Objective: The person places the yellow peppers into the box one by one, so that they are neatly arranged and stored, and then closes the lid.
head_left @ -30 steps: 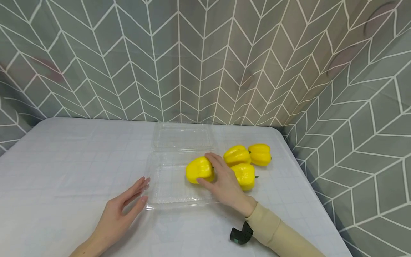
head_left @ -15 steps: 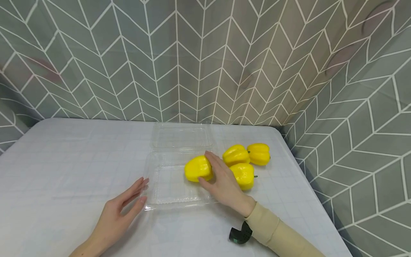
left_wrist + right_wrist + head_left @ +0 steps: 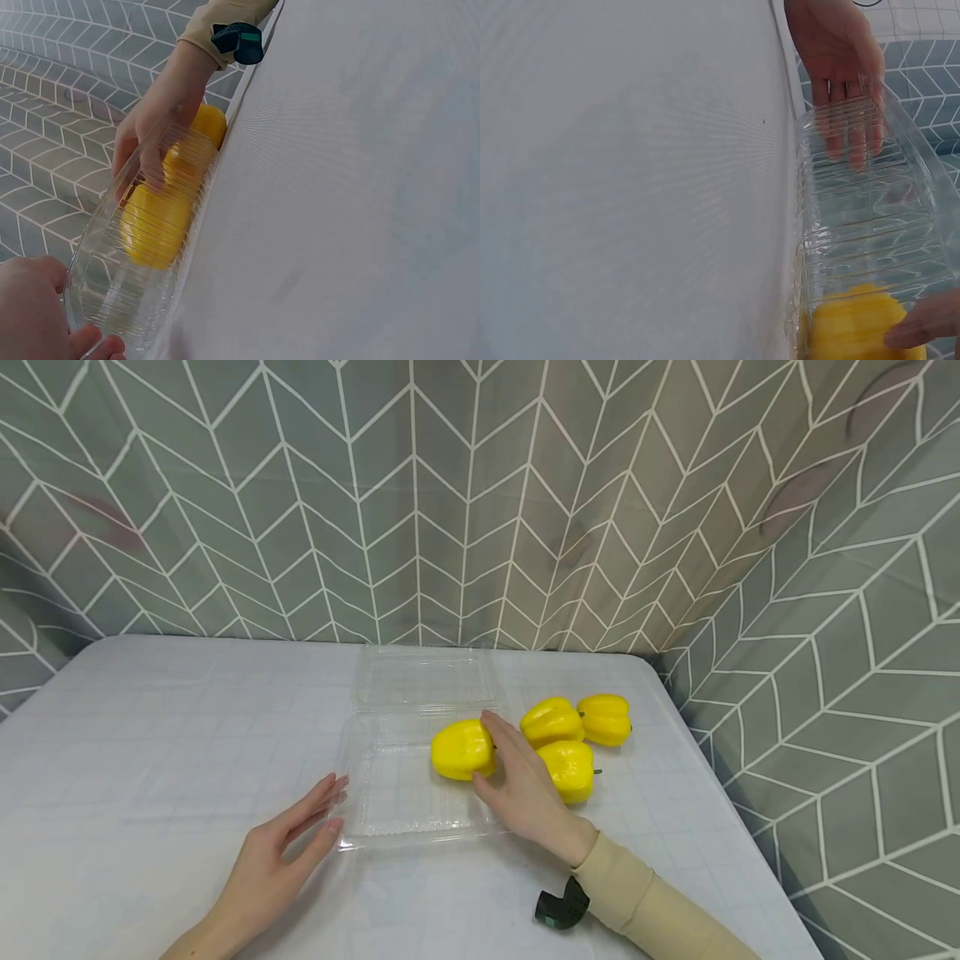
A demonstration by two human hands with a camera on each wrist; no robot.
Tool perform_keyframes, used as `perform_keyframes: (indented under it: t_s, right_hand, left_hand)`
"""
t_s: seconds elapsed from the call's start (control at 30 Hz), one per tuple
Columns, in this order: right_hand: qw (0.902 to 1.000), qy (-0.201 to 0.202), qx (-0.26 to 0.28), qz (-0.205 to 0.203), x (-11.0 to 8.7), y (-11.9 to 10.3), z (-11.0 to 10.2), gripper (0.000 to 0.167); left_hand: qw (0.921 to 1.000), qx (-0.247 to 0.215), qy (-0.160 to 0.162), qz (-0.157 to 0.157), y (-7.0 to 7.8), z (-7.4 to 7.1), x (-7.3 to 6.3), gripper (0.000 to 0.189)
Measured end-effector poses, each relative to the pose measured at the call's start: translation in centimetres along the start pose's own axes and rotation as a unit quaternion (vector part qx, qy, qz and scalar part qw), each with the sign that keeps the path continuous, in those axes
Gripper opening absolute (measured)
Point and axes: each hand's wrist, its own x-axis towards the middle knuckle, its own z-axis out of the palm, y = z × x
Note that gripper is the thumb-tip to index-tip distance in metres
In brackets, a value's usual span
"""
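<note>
A yellow bell pepper lies on its side in the right half of a clear plastic clamshell container. My right hand holds it at its stem end, thumb on the near side and fingers on the far side. In the right wrist view the thumb lies against the pepper. My left hand rests at the container's left wall, its fingers extended and touching the edge; through the clear plastic these fingers show in the right wrist view. The container's lid lies folded back behind the base.
Three more yellow peppers sit right of the container: one nearer, one behind it and one farther right. A black device is at the right cuff. A patterned curtain stands behind the white table.
The pepper in the container has shifted slightly away from me. My right thumb has slid a little to the right along it. The left hand has stayed at the container's wall.
</note>
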Motion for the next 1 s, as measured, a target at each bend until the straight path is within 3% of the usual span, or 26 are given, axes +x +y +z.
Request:
perform_keyframes:
  t_s: [1.0]
  right_hand:
    - [0.9998,0.009,0.015,-0.007,-0.16,-0.01,-0.17,0.068]
  left_hand:
    - [0.9999,0.009,-0.006,-0.007,-0.08,0.05,0.00,0.054]
